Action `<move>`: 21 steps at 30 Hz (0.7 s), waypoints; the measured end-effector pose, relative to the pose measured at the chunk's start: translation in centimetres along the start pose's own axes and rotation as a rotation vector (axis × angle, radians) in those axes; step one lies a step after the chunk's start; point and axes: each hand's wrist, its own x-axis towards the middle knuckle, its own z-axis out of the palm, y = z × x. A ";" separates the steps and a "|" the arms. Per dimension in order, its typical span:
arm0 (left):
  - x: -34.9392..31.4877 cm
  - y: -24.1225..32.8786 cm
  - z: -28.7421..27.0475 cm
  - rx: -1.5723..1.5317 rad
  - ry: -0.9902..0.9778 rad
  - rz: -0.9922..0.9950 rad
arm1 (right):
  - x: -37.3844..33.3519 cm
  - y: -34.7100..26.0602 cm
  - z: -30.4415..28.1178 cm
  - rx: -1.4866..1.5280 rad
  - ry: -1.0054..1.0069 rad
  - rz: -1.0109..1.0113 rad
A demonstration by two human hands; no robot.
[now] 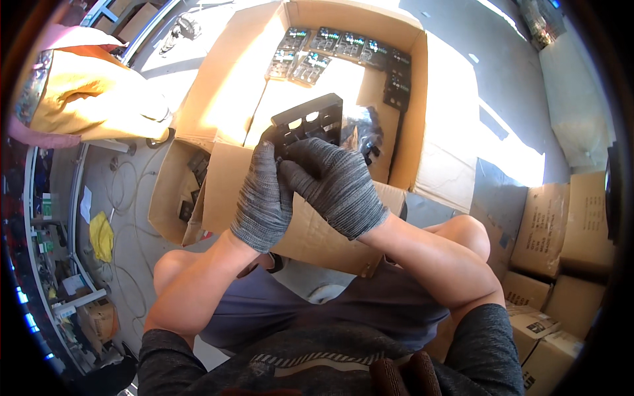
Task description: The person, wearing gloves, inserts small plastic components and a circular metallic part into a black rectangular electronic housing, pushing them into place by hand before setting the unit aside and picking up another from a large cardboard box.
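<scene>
Both my hands wear grey knit gloves and meet above the near edge of a large open cardboard box (pixel 422 125). Between them is a black plastic frame (pixel 323 109) with round and square cut-outs, tilted up. My left hand (pixel 263 195) grips its lower left side. Over its near side my right hand (pixel 337 185) is closed, fingers curled in; what its fingertips touch is hidden. Inside the box, several similar black parts (pixel 350 45) lie in rows along the far and right walls. A clear plastic bag with small dark pieces (pixel 363 129) sits just beyond my right hand.
A smaller carton (pixel 173 191) with black parts stands left of the box. Stacked cartons (pixel 541 228) are at the right. Another person in yellow trousers (pixel 99 96) is at the upper left. A yellow cloth (pixel 101 236) and loose cables (pixel 125 198) lie on the floor.
</scene>
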 end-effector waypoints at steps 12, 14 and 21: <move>-2.7 -3.8 0.2 0.178 -0.137 -0.172 | -1.2 4.3 1.3 0.284 -0.073 0.442; -2.6 -3.4 0.4 -0.039 -0.102 -0.443 | -1.2 5.5 2.0 0.300 -0.058 0.407; -3.0 -5.1 0.1 -0.126 0.017 -0.561 | -0.5 5.7 2.0 0.212 -0.208 0.495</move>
